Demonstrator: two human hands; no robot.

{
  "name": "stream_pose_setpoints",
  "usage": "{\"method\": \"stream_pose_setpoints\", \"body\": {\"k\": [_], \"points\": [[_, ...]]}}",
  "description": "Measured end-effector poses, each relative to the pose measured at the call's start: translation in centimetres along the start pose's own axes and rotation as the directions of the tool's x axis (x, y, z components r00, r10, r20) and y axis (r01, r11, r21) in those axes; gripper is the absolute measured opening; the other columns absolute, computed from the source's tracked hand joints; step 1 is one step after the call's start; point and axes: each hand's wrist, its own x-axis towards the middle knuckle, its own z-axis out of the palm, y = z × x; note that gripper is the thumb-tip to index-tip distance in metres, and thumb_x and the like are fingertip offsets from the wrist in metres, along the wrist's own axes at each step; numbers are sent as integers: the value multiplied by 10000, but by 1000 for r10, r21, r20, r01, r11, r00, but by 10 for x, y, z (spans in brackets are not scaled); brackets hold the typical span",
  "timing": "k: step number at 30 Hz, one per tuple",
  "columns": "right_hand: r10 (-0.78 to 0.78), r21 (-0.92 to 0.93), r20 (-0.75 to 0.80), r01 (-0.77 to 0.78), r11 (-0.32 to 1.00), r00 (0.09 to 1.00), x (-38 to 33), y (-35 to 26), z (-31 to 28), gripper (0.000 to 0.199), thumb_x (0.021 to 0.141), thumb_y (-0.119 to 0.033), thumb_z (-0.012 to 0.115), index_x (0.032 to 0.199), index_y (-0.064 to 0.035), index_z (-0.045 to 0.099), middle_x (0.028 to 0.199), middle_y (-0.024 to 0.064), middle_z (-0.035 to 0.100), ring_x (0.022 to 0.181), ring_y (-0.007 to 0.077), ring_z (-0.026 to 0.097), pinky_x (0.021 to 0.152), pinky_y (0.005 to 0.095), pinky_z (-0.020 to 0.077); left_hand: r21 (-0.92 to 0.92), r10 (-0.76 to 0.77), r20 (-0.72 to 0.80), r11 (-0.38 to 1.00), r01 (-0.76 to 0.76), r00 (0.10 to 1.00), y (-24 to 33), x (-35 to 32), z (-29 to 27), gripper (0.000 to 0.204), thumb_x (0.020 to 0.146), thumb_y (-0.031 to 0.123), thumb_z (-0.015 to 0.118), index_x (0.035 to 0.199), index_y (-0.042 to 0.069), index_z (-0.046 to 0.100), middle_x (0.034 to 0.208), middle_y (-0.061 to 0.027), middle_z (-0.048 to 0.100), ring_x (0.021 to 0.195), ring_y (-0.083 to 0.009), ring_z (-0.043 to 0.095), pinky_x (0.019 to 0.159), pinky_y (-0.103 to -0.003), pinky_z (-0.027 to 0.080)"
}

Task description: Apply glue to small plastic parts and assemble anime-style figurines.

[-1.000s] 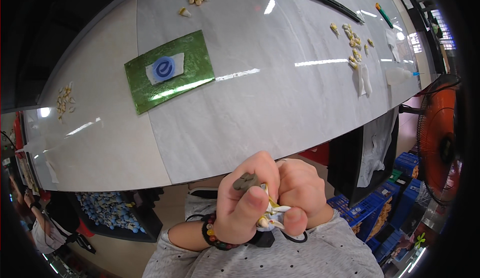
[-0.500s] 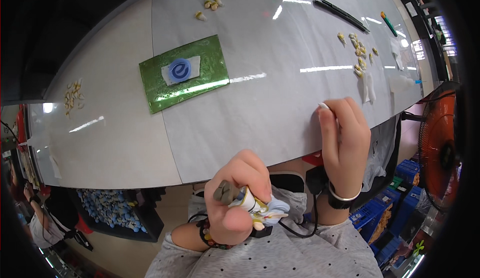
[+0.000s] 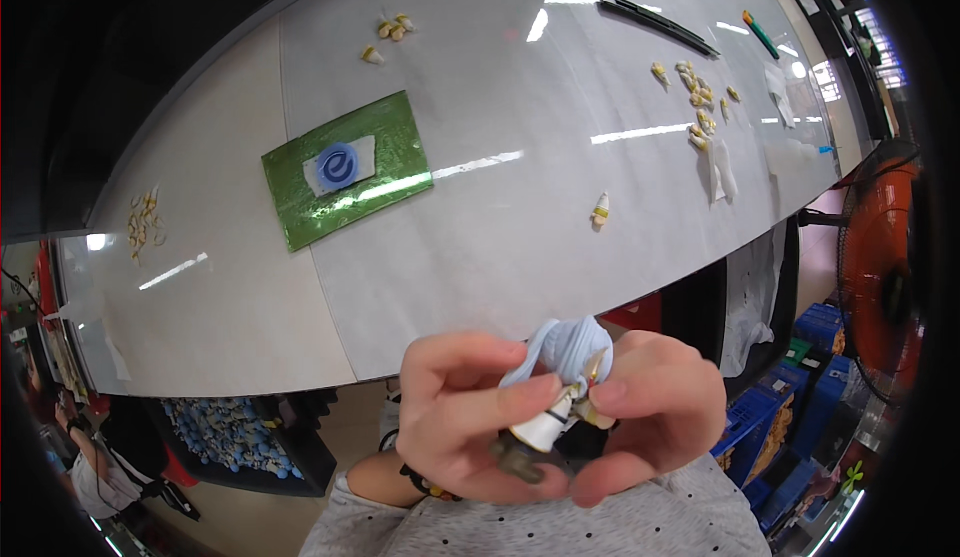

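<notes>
Left hand (image 3: 450,417) and right hand (image 3: 665,407) grasp one figurine (image 3: 574,355); one green sheet (image 3: 400,145) lies on one table (image 3: 480,257).

"Any readable writing?"
"No words or numbers I can make out."
"And that round blue piece (image 3: 338,167) on the white scrap (image 3: 366,159), over the green sheet (image 3: 405,137)?"
"It bears a dark curl; whether that's a letter, I can't tell."

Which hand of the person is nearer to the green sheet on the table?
Left. In the picture, the left hand is below and to the right of the green sheet; the right hand is farther right, at the other side of the figurine.
</notes>
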Motion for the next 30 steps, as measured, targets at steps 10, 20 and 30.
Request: {"method": "stream_pose_setpoints", "body": {"k": [10, 20, 30], "points": [[-256, -262, 97, 272, 926, 962, 4, 11, -5, 247, 627, -11, 707, 836, 4, 576, 701, 114, 596, 579, 224, 567, 477, 284, 443, -435, -240, 11, 873, 221, 971, 3, 0, 4, 647, 619, 163, 801, 1112, 33, 402, 1055, -194, 436, 824, -287, 608, 709, -344, 533], [-266, -198, -25, 256, 946, 964, 5, 7, -9, 300, 607, -132, 805, 794, -11, 605, 662, 75, 582, 530, 186, 537, 434, 262, 403, -566, -483, 207, 650, 506, 851, 9, 8, -7, 465, 701, 84, 734, 1060, -62, 478, 939, -149, 608, 848, -189, 618, 754, -313, 511], [-316, -353, -59, 276, 894, 947, 6, 7, -1, 249, 639, -176, 770, 755, -24, 610, 685, 71, 573, 525, 173, 511, 447, 253, 385, -266, -391, 150, 869, 418, 908, 11, 7, -7, 576, 693, 236, 762, 1055, -53, 421, 793, -196, 593, 700, -250, 616, 603, -305, 525]]}}
